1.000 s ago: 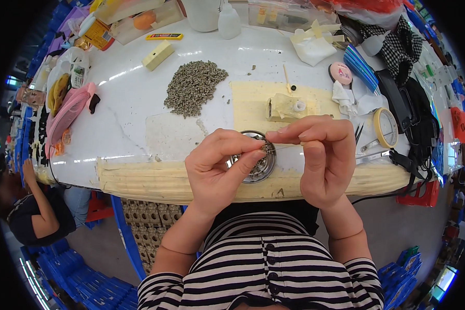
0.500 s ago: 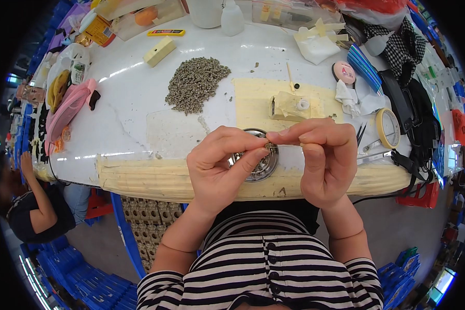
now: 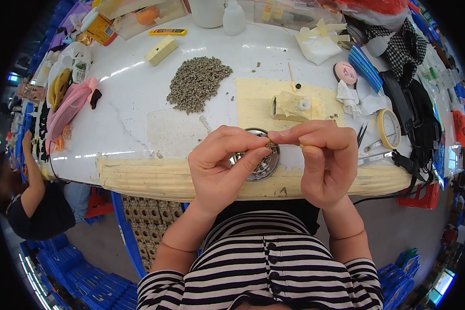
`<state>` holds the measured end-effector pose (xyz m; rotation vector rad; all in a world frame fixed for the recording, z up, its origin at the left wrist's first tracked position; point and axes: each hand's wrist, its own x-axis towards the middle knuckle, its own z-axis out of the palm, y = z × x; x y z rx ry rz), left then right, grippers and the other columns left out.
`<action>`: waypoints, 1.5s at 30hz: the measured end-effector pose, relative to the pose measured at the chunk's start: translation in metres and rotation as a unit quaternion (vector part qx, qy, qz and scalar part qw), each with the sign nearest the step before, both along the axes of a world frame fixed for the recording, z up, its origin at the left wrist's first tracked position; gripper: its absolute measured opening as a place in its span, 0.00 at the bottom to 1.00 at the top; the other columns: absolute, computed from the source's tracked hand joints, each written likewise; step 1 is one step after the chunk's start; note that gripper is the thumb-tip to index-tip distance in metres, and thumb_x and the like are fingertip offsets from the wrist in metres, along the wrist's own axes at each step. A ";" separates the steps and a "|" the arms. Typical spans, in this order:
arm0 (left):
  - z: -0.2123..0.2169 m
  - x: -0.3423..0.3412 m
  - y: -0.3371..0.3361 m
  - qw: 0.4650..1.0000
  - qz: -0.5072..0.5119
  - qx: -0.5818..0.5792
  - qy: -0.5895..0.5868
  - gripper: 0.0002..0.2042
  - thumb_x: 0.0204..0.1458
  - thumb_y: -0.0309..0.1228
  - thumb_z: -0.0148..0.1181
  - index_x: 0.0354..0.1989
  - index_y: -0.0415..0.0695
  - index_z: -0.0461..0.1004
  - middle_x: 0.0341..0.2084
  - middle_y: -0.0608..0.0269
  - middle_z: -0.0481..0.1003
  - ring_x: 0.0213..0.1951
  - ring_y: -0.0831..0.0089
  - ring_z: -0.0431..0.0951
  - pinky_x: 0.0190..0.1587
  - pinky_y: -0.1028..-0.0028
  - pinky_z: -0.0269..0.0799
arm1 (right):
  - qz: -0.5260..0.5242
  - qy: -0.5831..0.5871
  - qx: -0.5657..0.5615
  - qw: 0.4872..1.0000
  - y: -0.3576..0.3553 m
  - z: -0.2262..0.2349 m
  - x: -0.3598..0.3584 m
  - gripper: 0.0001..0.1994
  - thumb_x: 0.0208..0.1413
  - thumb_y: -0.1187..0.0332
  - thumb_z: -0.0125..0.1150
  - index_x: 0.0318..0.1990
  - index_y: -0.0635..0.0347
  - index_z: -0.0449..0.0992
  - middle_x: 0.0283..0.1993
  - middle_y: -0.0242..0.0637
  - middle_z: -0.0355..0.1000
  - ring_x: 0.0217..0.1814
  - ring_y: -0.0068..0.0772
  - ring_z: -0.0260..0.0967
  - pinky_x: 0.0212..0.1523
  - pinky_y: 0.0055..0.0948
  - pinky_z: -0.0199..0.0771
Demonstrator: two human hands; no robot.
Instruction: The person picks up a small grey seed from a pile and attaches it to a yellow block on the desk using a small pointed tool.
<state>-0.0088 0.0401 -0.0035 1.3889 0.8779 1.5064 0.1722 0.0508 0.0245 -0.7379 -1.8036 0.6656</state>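
Pinching a tiny metallic part (image 3: 268,145) in the left hand (image 3: 216,166) above a round metal dish (image 3: 275,166); holding the right hand (image 3: 328,161) pinched together just beside, contents hidden. Apparently mid-piece, with a heap of small metal parts (image 3: 197,83) on the surface (image 3: 120,101), finished or waiting impossible to tell.

On the desk (image 3: 121,108), at the near edge, a dish (image 3: 274,166) with small parts (image 3: 265,164) inside. Behind it, a block (image 3: 285,107) on a masking-tape sheet (image 3: 252,95); left of that, a heap of small parts (image 3: 197,82); right of the dish, tweezers (image 3: 361,135) beside a tape roll (image 3: 396,126).
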 end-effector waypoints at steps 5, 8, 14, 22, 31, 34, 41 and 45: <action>-0.001 0.000 0.000 1.000 0.003 -0.002 -0.005 0.09 0.48 0.15 0.68 0.38 0.37 0.82 0.33 0.59 0.80 0.36 0.74 0.78 0.39 0.77 0.73 | -0.001 -0.010 0.007 1.000 0.000 0.001 0.000 0.07 0.70 0.69 0.45 0.46 0.64 0.60 0.44 0.51 0.72 0.44 0.41 0.79 0.47 0.34 0.81; -0.001 0.000 0.000 1.000 0.003 0.006 0.001 0.09 0.48 0.15 0.68 0.38 0.37 0.82 0.33 0.59 0.80 0.36 0.74 0.78 0.39 0.77 0.73 | -0.003 -0.012 0.008 1.000 0.000 0.001 0.000 0.07 0.70 0.70 0.45 0.46 0.64 0.60 0.44 0.51 0.72 0.44 0.41 0.79 0.47 0.34 0.81; -0.001 0.000 0.001 1.000 0.003 0.003 0.001 0.09 0.48 0.15 0.68 0.38 0.37 0.83 0.33 0.59 0.80 0.36 0.74 0.78 0.39 0.77 0.73 | -0.017 0.026 0.000 1.000 -0.001 -0.001 -0.001 0.05 0.68 0.72 0.49 0.45 0.64 0.63 0.42 0.48 0.74 0.43 0.39 0.79 0.46 0.32 0.80; -0.002 -0.001 0.001 1.000 0.002 0.005 0.005 0.09 0.47 0.15 0.68 0.38 0.37 0.83 0.33 0.58 0.80 0.36 0.73 0.79 0.39 0.77 0.73 | -0.039 0.104 -0.012 0.994 -0.001 -0.006 -0.005 0.05 0.64 0.73 0.58 0.42 0.64 0.70 0.40 0.44 0.79 0.41 0.34 0.77 0.44 0.27 0.76; -0.002 0.000 0.001 1.000 0.000 0.012 0.001 0.10 0.47 0.14 0.68 0.38 0.37 0.82 0.34 0.58 0.80 0.36 0.74 0.78 0.39 0.77 0.73 | -0.046 0.099 -0.007 0.994 -0.001 -0.008 -0.003 0.06 0.64 0.72 0.58 0.43 0.65 0.70 0.38 0.44 0.78 0.40 0.31 0.76 0.43 0.26 0.75; -0.002 0.000 0.001 1.000 -0.001 0.008 0.002 0.10 0.47 0.14 0.68 0.38 0.37 0.82 0.34 0.58 0.80 0.36 0.74 0.78 0.39 0.77 0.73 | -0.039 0.120 -0.016 0.992 -0.001 -0.009 -0.004 0.06 0.63 0.73 0.59 0.42 0.64 0.70 0.38 0.44 0.78 0.40 0.31 0.76 0.42 0.25 0.75; -0.001 0.000 0.001 1.000 -0.002 0.008 0.000 0.10 0.47 0.15 0.68 0.38 0.37 0.82 0.34 0.58 0.80 0.37 0.74 0.78 0.40 0.77 0.73 | -0.046 0.104 -0.006 0.993 0.000 -0.011 -0.006 0.05 0.63 0.74 0.60 0.42 0.64 0.71 0.38 0.43 0.77 0.39 0.32 0.76 0.41 0.25 0.75; -0.001 -0.001 0.001 1.000 -0.004 0.014 0.004 0.10 0.47 0.14 0.68 0.38 0.37 0.82 0.34 0.58 0.80 0.37 0.74 0.78 0.40 0.77 0.73 | -0.042 0.103 -0.005 0.994 0.001 -0.011 -0.004 0.06 0.63 0.74 0.59 0.42 0.65 0.70 0.38 0.44 0.76 0.39 0.31 0.76 0.41 0.25 0.75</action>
